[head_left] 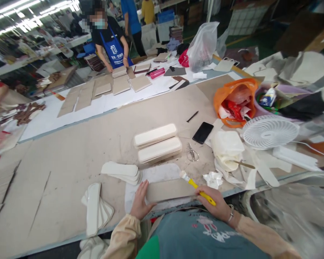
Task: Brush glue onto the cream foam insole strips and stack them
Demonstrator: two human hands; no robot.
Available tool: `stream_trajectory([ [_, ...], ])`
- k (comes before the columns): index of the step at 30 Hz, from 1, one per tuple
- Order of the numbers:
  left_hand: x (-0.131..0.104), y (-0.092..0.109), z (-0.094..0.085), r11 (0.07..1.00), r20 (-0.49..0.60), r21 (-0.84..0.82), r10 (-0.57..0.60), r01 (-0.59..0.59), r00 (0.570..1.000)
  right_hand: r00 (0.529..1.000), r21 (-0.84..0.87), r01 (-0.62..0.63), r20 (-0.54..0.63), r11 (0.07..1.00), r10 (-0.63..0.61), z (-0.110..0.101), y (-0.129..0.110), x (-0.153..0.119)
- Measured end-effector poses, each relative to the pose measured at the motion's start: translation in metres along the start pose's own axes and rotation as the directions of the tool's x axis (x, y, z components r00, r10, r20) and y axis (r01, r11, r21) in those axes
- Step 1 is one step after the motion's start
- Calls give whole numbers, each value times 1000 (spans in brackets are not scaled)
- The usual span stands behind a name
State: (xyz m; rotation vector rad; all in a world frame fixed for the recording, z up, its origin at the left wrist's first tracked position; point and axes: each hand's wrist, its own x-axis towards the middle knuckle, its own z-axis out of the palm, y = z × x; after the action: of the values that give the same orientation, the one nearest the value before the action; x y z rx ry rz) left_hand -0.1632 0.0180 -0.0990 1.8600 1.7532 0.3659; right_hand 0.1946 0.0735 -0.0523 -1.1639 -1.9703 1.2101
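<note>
A flat grey-beige strip lies on a pale sheet at the table's front edge. My left hand rests at the strip's left end, thumb and fingers apart. My right hand, at its right end, is closed around a brush with a yellow handle; the pale bristles point up and left over the sheet. Beyond the sheet sit two stacks of cream rounded strips, the front one and the back one. Fanned cream pieces lie left of the sheet, with more fanned pieces nearer the front edge.
Small scissors, a black phone and a dark pen lie right of the stacks. Farther right are a white container, a white fan and an orange bag. Across the table, a person in a blue apron handles stacked panels.
</note>
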Motion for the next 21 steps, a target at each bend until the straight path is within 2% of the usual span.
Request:
stream_trajectory([
  [4, 13, -2, -7, 997, 87, -75, 9, -2, 996, 983, 62, 71, 165, 996, -80, 11, -25, 23],
  [9, 20, -7, -7, 994, 129, -108, 23, -9, 991, 942, 133, 86, 312, 987, -125, 43, -43, 54],
  [15, 21, -12, -4, 993, 140, -113, 44, -29, 989, 919, 97, 110, 369, 989, -138, 76, -52, 74],
  [21, 19, -13, -3, 994, 133, -101, 60, -46, 989, 922, 83, 82, 373, 993, -107, 92, -54, 83],
])
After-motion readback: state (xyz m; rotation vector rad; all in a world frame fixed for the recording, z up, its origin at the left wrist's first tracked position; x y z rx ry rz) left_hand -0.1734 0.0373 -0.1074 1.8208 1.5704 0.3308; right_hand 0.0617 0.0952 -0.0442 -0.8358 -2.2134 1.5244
